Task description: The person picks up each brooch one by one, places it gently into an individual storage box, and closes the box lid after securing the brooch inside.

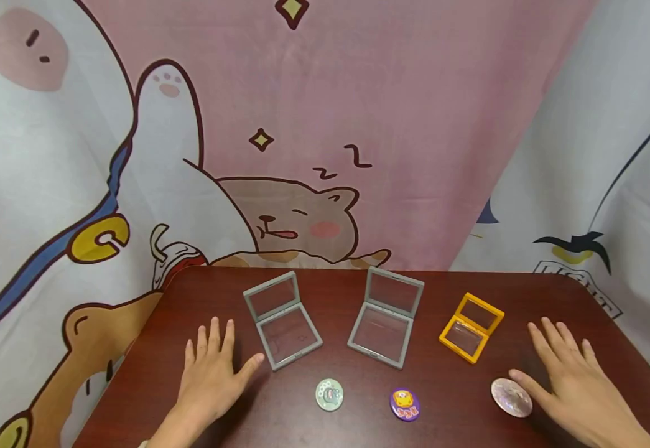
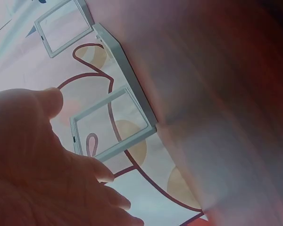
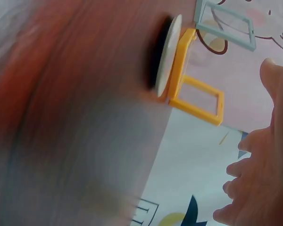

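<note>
My left hand has its fingers spread at the left of the table, holding nothing. Nearest to its thumb stands a grey hinged display case with clear panes and its lid raised. A second grey display case, also with a raised lid, stands in the middle. Right of that is a smaller yellow display case, lid up. My right hand has its fingers spread at the right, its thumb beside a shiny pinkish round badge. A pale green round badge and a purple round badge lie toward the front.
Under everything is a dark reddish-brown table. Behind it hangs a pink and white cloth with cartoon animals, meeting the table's back edge and draping down the left side.
</note>
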